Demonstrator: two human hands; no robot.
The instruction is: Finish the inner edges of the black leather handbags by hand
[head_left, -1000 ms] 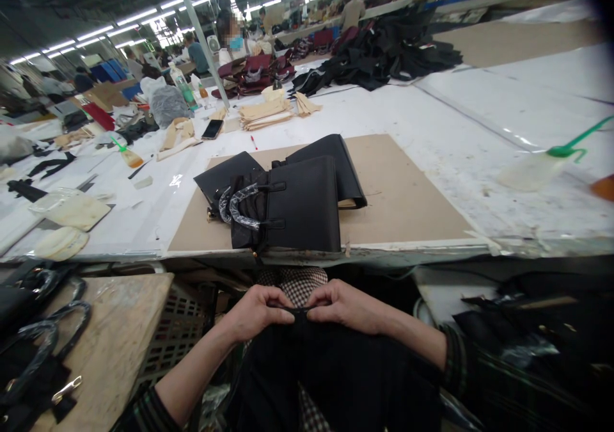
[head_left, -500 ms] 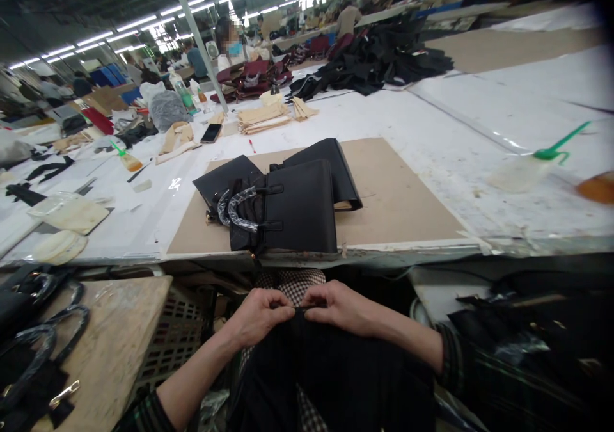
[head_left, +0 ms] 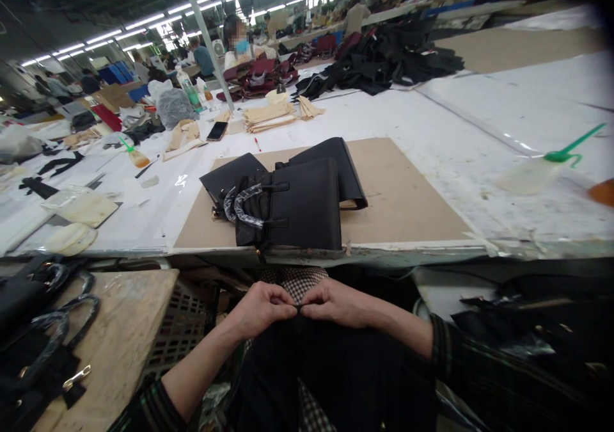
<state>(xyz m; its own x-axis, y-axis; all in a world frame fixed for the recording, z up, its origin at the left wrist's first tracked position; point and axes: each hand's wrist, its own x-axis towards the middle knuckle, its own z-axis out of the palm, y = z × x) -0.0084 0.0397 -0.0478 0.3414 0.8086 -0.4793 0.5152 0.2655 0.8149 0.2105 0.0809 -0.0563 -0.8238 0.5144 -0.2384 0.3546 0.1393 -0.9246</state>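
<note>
My left hand (head_left: 261, 307) and my right hand (head_left: 336, 304) meet fingertip to fingertip in my lap, below the table edge. Both pinch the top edge of a black fabric piece (head_left: 330, 374) that drapes down over my knees. On the table just above my hands, black handbags (head_left: 292, 201) with plastic-wrapped handles lie on a brown cardboard sheet (head_left: 403, 195).
A wooden side bench (head_left: 125, 329) at the left carries more black bag parts (head_left: 33, 342). On the white table (head_left: 432, 125) lie a green-nozzle squeeze bottle (head_left: 542, 169), tan pieces, a phone (head_left: 217, 130) and a heap of black material (head_left: 384, 61). Other people work at the far benches.
My two hands have drawn closer together on the fabric's top edge, fingertips now touching. The view shifted slightly; nothing on the table moved.
</note>
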